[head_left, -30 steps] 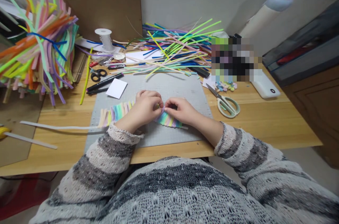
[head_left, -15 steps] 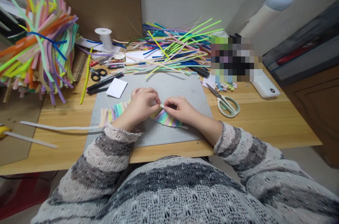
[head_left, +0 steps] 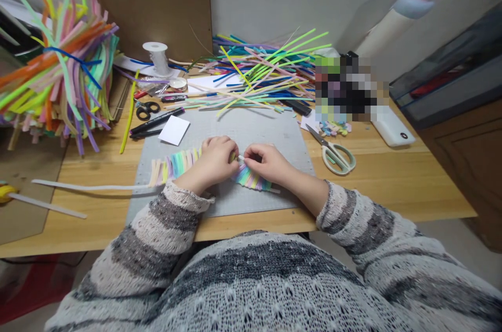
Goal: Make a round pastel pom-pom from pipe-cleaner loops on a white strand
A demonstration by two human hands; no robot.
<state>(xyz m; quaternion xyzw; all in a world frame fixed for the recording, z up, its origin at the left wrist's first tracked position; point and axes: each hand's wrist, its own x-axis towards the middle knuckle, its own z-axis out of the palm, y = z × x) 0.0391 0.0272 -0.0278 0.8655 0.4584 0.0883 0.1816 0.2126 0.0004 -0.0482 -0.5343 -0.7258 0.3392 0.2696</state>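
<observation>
On the grey cutting mat lies a row of pastel pipe cleaner pieces, side by side in yellow, pink, purple and mint. A long white pipe cleaner runs out from its left end. My left hand is closed over the middle of the row, hiding that part. Close beside it, my right hand has thumb and forefinger pinched together. A small white tip shows between both hands' fingertips, just above the right part of the row. What exactly each fingertip grips is partly covered.
Green-handled scissors lie right of the mat, near a white phone-like block. Left stand a tied bundle of pipe cleaners and black scissors. Loose pipe cleaners are heaped behind. A white card rests on the mat.
My left hand has shifted a little to the right and down, uncovering more of the row on its left. My right hand stays almost in place. The view has moved slightly.
</observation>
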